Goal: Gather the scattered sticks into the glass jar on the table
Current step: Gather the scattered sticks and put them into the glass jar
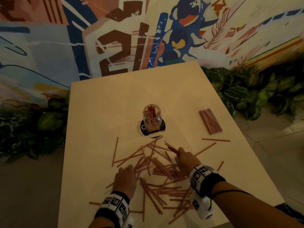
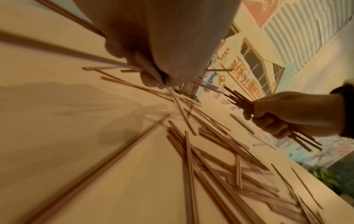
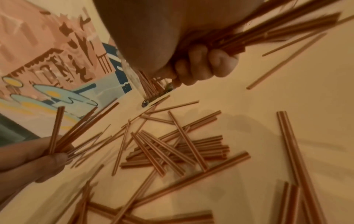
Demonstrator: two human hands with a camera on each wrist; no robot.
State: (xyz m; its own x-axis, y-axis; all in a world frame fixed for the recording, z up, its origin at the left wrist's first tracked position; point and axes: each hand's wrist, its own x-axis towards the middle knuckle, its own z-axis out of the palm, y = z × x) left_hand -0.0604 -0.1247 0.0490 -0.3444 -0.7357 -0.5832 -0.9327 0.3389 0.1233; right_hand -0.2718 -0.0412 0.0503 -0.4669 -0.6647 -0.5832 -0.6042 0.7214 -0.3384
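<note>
My right hand (image 1: pixel 186 159) is fisted around a bunch of sticks (image 2: pixel 239 100); the fingers (image 3: pixel 201 65) are curled tight and pressed together, and the sticks poke out past both sides of the fist, their far ends aimed toward the glass jar (image 1: pixel 151 118). My left hand (image 1: pixel 125 178) sits low on the table (image 1: pixel 102 112), knuckles up, and its fingertips (image 2: pixel 151 80) are pinching a few sticks (image 3: pixel 63 133) that fan upward from the grip.

Between my 2 hands and just nearer to me than my fingers lies the main heap of loose sticks (image 1: pixel 161 170), crossed over one another in every direction. A few strays lie apart from it: 1 long stick (image 1: pixel 115 151) beyond my left fingertips, and 2 sticks (image 1: pixel 212 143) out past my right knuckles.

The glass jar stands upright straight ahead of both hands, beyond the far edge of the heap, already holding a cluster of sticks on end. It rests on a dark round coaster (image 1: pixel 143 127). Farther off to the right of my right hand, a flat, neatly aligned row of sticks (image 1: pixel 210 121) lies by the table's edge, well apart from the heap.

Past the table are a painted mural wall (image 1: pixel 115 46) and leafy green plants (image 1: pixel 246 91).
</note>
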